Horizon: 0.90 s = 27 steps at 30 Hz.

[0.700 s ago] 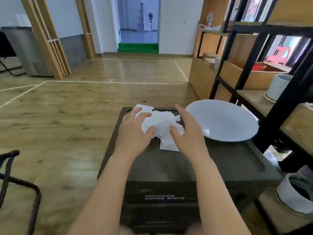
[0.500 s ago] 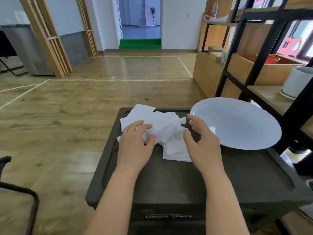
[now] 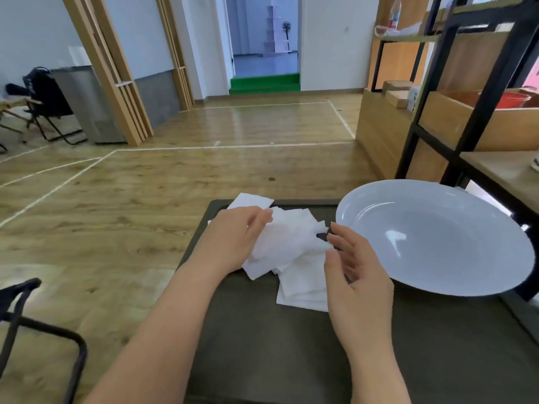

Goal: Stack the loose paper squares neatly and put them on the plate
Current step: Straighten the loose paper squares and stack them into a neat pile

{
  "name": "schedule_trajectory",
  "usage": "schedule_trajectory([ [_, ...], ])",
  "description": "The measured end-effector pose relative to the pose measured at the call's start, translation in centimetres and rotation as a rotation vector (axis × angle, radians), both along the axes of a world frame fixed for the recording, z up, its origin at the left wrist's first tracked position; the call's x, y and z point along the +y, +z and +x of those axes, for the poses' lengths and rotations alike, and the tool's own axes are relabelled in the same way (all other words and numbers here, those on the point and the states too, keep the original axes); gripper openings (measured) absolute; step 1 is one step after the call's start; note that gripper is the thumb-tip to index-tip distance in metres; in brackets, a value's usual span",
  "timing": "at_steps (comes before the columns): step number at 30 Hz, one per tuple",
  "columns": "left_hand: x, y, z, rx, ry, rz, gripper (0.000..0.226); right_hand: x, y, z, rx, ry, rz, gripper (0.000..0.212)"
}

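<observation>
On the dark table [image 3: 262,330], from left to right: the left hand [image 3: 233,240] lies on the left side of a loose, overlapping pile of white paper squares [image 3: 287,243], its fingers curled onto the upper sheets; whether it pinches any sheet cannot be told. The pile sits at the far middle of the table, unaligned, with one square jutting past the far edge and another lying nearest the person. The right hand [image 3: 354,272] stands at the pile's right edge, fingers spread apart, fingertips touching the paper. Just beside it on the right rests the white plate [image 3: 437,237], holding no paper.
</observation>
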<state>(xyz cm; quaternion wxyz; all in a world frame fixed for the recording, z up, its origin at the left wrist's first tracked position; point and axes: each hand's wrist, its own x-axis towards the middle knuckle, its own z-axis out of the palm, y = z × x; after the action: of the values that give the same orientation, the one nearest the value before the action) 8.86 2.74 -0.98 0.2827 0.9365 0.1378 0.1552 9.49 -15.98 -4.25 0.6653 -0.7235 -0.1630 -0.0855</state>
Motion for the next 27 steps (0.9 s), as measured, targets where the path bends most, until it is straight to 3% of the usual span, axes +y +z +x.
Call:
schedule_trajectory([
  [3,0.1,-0.6,0.2,0.073,-0.011,0.019,0.012,-0.3,0.3,0.4,-0.004,0.037,0.019,0.038],
  [10,0.1,-0.5,0.6,0.004,0.044,0.120,0.018,-1.6,0.5,0.9,0.006,0.031,0.060,0.041],
  [17,-0.4,2.7,-2.3,-0.223,0.122,0.165,0.011,-1.1,2.0,-0.2,0.009,0.068,0.028,0.040],
  [24,-2.0,5.5,-6.2,-0.029,-0.145,0.077,0.009,0.1,3.2,-1.9,0.009,0.180,-0.011,0.040],
  [27,-2.0,5.8,-5.2,0.014,-0.281,0.019,0.016,1.5,4.1,-1.4,0.031,0.209,-0.100,0.025],
])
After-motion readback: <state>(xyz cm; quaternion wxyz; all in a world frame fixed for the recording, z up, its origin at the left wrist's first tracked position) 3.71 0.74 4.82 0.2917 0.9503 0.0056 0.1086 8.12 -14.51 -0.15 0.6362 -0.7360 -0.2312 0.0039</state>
